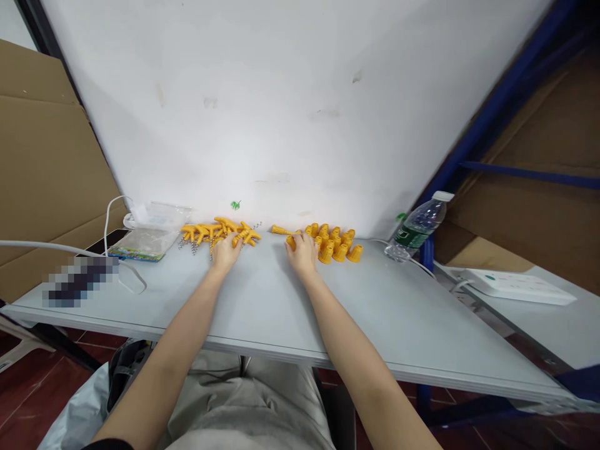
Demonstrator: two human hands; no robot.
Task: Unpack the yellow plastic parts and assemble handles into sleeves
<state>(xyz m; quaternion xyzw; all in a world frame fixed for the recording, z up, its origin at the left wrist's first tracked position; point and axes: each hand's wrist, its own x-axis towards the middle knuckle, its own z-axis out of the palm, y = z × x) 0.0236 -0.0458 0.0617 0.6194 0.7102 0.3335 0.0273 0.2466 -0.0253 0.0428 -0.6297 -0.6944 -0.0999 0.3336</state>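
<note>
At the wall side of the desk, my left hand [227, 252] is closed on a yellow corkscrew [242, 235] at the edge of a pile. The pile holds several yellow T-handled corkscrews [201, 232] with metal spirals. My right hand [304, 252] has its fingers closed around a yellow cup-shaped piece [290, 242], partly hidden by the fingers. Beside that hand, several yellow cup-shaped pieces [340, 251] stand in rows, open ends not visible. Between my hands, near the wall, lies a yellow tapered piece [280, 229].
Clear plastic bags [150, 240] and a white cable [105, 228] lie on the left of the grey desk [267, 300]. A plastic bottle [417, 228] leans at the right, near a white power strip [520, 286]. A white wall [290, 112] rises behind; cardboard [42, 156] flanks the left.
</note>
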